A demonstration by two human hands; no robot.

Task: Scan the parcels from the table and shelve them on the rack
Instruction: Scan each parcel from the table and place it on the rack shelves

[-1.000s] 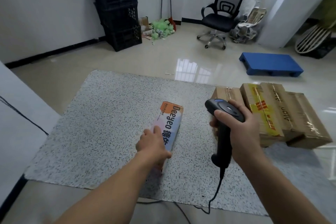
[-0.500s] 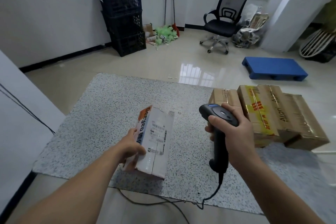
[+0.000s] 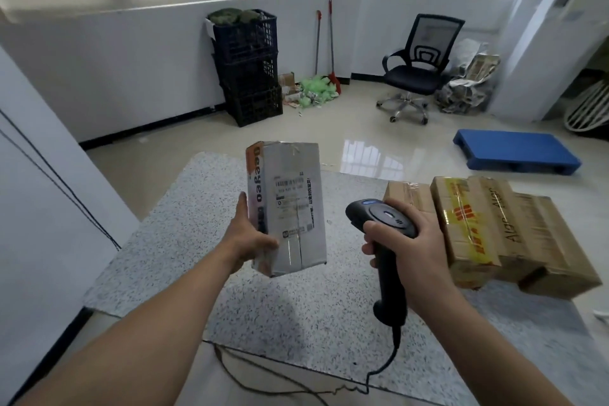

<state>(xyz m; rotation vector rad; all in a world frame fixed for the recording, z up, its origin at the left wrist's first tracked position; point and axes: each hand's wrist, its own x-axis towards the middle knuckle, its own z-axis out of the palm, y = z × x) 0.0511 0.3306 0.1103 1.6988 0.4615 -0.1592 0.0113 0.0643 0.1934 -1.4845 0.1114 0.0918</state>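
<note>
Parcel (image 3: 290, 208): lifted clear of the table (image 3: 184, 241), held upright left of centre, label face turned toward the camera.
Left hand (image 3: 245, 241): closed around the parcel's lower left edge, thumb along the side.
Right hand (image 3: 408, 241): wrapped shut on the scanner (image 3: 384, 241), head angled toward the label, just right of the parcel.
Handling: probably light, being held one-handed; stiff carton, glossy tape likely slippery.
Best hold: lower corner and side, label left uncovered.
Waiting: taped cartons (image 3: 494, 224) on the table's far right.
Rack: not in view.
</note>
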